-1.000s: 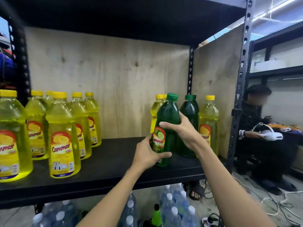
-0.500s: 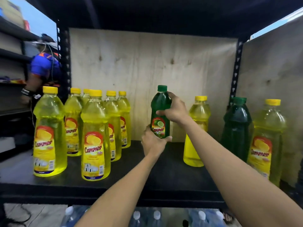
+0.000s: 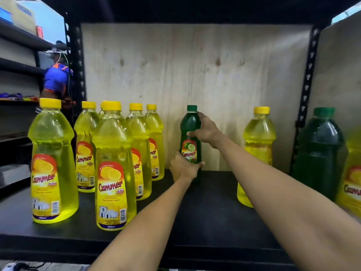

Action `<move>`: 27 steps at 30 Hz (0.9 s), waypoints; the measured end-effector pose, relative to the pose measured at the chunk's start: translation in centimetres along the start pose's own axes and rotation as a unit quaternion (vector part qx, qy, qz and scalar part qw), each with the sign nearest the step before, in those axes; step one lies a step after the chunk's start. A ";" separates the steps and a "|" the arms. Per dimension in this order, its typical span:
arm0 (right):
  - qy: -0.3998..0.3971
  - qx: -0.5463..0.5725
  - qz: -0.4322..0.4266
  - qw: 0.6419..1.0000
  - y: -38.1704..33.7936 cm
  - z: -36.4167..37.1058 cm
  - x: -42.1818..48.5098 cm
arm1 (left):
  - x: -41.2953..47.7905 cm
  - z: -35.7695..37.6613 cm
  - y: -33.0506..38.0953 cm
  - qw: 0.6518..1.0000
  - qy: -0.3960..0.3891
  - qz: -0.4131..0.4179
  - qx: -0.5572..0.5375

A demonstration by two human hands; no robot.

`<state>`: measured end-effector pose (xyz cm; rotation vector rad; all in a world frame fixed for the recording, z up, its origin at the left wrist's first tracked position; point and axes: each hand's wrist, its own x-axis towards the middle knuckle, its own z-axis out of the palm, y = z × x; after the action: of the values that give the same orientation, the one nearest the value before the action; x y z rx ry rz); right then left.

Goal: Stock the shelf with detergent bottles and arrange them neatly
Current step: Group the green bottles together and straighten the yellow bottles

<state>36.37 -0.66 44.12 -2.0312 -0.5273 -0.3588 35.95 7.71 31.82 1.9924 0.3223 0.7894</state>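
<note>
A green detergent bottle [image 3: 191, 139] stands upright near the plywood back of the black shelf [image 3: 211, 208], in the gap between two bottle groups. My right hand [image 3: 205, 132] grips its shoulder from the right. My left hand [image 3: 183, 168] wraps its base from the left. Several yellow detergent bottles [image 3: 113, 167] stand clustered on the left. On the right stand a yellow bottle [image 3: 257, 145], a second green bottle [image 3: 320, 153] and another yellow one [image 3: 351, 182] at the frame edge.
A plywood back panel [image 3: 195, 75] and side panel [image 3: 340, 75] close the shelf bay. Black perforated uprights [image 3: 307, 79] frame it. A person in a blue top [image 3: 56, 77] stands beyond the left upright by other shelves.
Both hands have carried the green bottle leftward from the right-hand group to the middle back of the shelf and lowered it toward the shelf. My view has shifted left and closer.
</note>
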 end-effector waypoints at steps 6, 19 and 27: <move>-0.002 0.006 0.003 1.000 0.3 0.4 -0.1 | 0.3 0.0 -0.2 1.000 -0.014 0.000 0.018; 0.216 -0.093 -0.045 0.971 -1.8 -10.4 -16.9 | -11.2 -6.2 4.7 0.970 0.019 0.191 -0.147; 0.354 -0.270 0.071 0.893 -0.9 -19.4 -19.2 | -21.0 -0.7 10.7 0.916 -0.287 0.243 -0.142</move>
<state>18.64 -21.44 45.50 -2.2330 0.2049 -1.2001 18.62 -8.30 32.73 1.9366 -0.6199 0.4690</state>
